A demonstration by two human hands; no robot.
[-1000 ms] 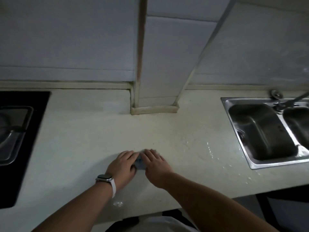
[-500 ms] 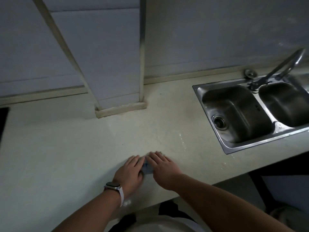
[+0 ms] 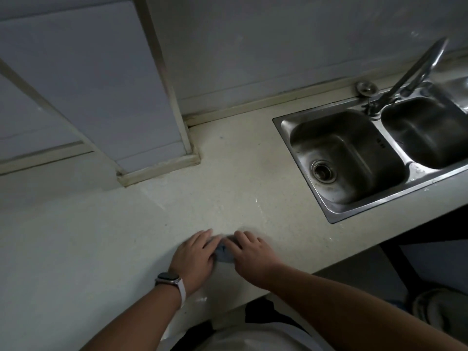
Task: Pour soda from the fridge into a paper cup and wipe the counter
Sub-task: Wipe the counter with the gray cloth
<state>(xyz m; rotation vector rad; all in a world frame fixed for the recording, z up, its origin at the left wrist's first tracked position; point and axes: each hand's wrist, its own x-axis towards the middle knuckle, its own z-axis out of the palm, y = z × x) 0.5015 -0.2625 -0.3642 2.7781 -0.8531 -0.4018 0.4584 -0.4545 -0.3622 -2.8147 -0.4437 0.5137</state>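
Both my hands lie flat on the cloth [image 3: 224,252], a small blue-grey rag, at the lower centre of the frame. L hand [image 3: 195,259] covers its left part and R hand [image 3: 253,254] its right part, so only a narrow piece of the cloth shows btw. them. Fingers of both hands are stretched and kept close together. They press down on the cloth and are not curled around it. The fingertips of the two hands come very near to each other over the cloth's far edge.

The cloth rests on the pale speckled counter [image 3: 101,236], near its front edge. Some thin wet streaks [image 3: 259,206] shine on the counter up and to the right of my R hand, towards the sink. One small wet spot [image 3: 202,298] shines at the front edge, just below my L wrist. On this wrist I wear a watch [image 3: 168,278] w/ a light strap.

At the upper right of the frame is a steel sink [image 3: 304,120] w/ two basins, well apart from my hands. The left basin has a round drain [image 3: 324,171]. A faucet [image 3: 415,69] slants up from the sink's back rim, where the two basins meet, and a round metal cap [image 3: 367,87] sits just beside its base. At the upper left a boxed wall column [image 3: 101,84] comes down onto the counter.
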